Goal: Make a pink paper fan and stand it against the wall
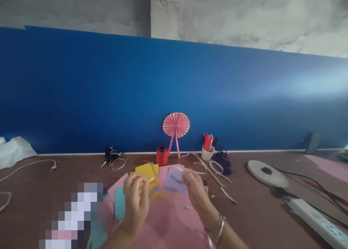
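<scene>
My left hand is raised over the pink paper, its fingers pinched on the end of a thin white strip. My right hand has its fingers closed on a folded lilac paper piece; a bangle sits on that wrist. Yellow paper sheets lie just behind both hands. A light blue paper piece rests left of my left hand.
A pink pleated paper fan stands against the blue wall. Near it are a red thread spool, a white cup of pens, scissors and keys, white strips, wooden sticks, a round white disc and a power strip.
</scene>
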The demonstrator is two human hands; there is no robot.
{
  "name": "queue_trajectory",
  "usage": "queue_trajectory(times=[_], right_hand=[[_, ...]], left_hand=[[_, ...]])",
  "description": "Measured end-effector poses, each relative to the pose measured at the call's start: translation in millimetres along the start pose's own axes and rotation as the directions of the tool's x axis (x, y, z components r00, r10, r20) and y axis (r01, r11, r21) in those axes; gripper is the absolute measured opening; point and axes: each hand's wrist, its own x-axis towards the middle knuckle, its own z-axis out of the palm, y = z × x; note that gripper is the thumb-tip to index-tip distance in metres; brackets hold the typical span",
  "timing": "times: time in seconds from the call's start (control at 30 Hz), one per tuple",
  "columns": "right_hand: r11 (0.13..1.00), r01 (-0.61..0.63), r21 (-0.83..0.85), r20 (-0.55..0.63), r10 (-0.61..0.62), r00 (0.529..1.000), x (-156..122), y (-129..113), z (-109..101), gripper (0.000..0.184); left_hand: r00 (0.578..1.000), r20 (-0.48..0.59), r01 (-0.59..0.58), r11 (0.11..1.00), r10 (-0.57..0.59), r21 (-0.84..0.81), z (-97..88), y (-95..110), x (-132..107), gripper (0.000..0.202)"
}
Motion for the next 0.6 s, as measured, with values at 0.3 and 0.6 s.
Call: queue_trajectory(times=[0.3,0.6], right_hand=[[0.696,0.489,-0.526,0.356,-0.342,0.869,18.4,43.8,-16.4,0.019],[0.897,0.247,-0.365,0.407,-0.085,0.910,-3.3,6.5,2.5,0.039]], left_hand=[[0.939,0.258,0.281,0.939,-0.227,-0.196,12.0,2.9,0.9,0.021],[0.894,0.381,0.337,0.915,-0.236,-0.223,6.7,12.3,2.3,0.022]])
